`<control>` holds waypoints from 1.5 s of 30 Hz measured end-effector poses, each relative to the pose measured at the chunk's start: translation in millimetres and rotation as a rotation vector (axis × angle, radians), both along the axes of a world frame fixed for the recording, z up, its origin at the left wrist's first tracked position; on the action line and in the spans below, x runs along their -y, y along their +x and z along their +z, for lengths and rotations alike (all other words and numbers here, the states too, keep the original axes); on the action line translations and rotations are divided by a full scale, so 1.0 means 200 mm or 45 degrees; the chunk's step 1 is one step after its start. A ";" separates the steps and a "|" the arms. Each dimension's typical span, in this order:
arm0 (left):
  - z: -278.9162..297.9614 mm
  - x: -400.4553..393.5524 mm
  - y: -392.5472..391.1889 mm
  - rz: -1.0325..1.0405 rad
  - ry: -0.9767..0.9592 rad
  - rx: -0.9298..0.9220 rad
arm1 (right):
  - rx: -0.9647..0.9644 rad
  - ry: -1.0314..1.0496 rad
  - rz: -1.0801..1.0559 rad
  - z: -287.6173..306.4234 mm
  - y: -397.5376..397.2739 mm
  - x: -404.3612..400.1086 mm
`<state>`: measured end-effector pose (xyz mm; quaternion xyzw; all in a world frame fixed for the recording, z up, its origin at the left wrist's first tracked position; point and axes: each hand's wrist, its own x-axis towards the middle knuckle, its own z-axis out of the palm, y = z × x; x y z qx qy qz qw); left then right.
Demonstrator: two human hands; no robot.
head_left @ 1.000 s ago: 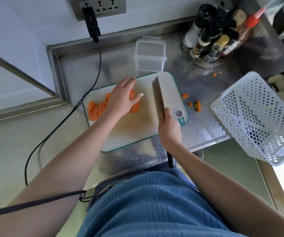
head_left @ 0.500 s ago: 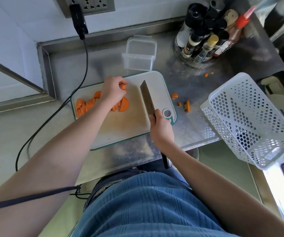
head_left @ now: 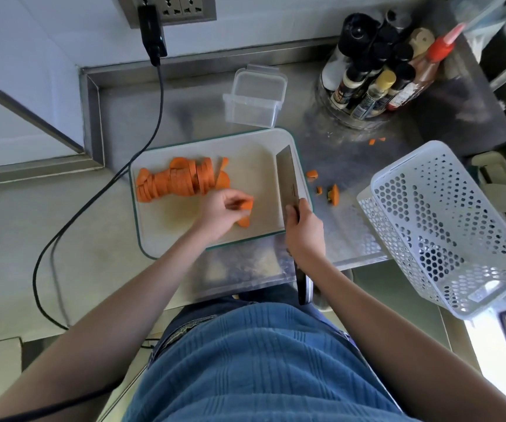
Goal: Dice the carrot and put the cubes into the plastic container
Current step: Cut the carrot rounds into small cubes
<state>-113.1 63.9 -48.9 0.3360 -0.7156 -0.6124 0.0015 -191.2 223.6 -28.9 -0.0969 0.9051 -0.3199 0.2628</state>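
Carrot slices (head_left: 175, 182) sliced, undiced; my left hand (head_left: 219, 210) pinches a few, my right hand (head_left: 305, 229) grips the cleaver (head_left: 288, 175); plastic container (head_left: 254, 100) unfilled.

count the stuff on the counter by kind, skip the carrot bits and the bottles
cutting board: 1
knife: 1
clear plastic container: 1
white perforated basket: 1
round bottle rack: 1
Total: 5
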 end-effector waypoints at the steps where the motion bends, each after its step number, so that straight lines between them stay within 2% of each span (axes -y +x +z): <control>1: -0.03 -0.03 0.02 0.017 -0.045 -0.007 | 0.008 0.003 0.000 0.00 0.00 0.00; 7: -0.05 -0.06 0.06 0.097 -0.216 -0.029 | 0.011 0.020 0.045 -0.01 0.01 0.01; 11: -0.04 -0.01 0.09 0.071 -0.676 -0.016 | 0.012 0.017 0.094 0.00 0.01 0.03; 14: -0.02 0.05 0.06 0.119 -0.953 0.107 | 0.005 0.034 0.134 0.00 0.01 0.04; 18: 0.02 0.04 -0.05 -0.040 -1.125 0.417 | 0.013 0.025 0.127 0.01 0.02 0.03; 21: 0.04 0.01 -0.11 -0.034 -1.170 0.582 | 0.008 0.018 0.133 0.00 0.01 0.03; 24: 0.04 0.01 -0.13 -0.005 -1.125 0.603 | -0.001 0.012 0.147 0.00 0.01 0.02; 28: 0.01 -0.01 -0.13 -0.099 -1.152 0.409 | -0.002 0.008 0.151 -0.02 0.01 0.01; 30: 0.00 -0.05 -0.14 -0.185 -1.090 0.291 | 0.003 -0.002 0.141 -0.02 0.00 0.00; 34: 0.02 -0.10 -0.16 -0.323 -0.924 0.192 | 0.007 -0.019 0.107 -0.03 -0.01 -0.03; 37: 0.03 -0.11 -0.12 -0.334 -0.963 0.111 | 0.034 -0.055 0.051 -0.04 -0.02 -0.06; 41: 0.00 -0.12 0.02 -0.267 -1.169 0.172 | 0.043 -0.099 0.038 -0.03 -0.03 -0.07; 45: -0.03 -0.13 0.07 -0.241 -1.084 0.199 | 0.033 -0.099 0.051 -0.03 -0.04 -0.06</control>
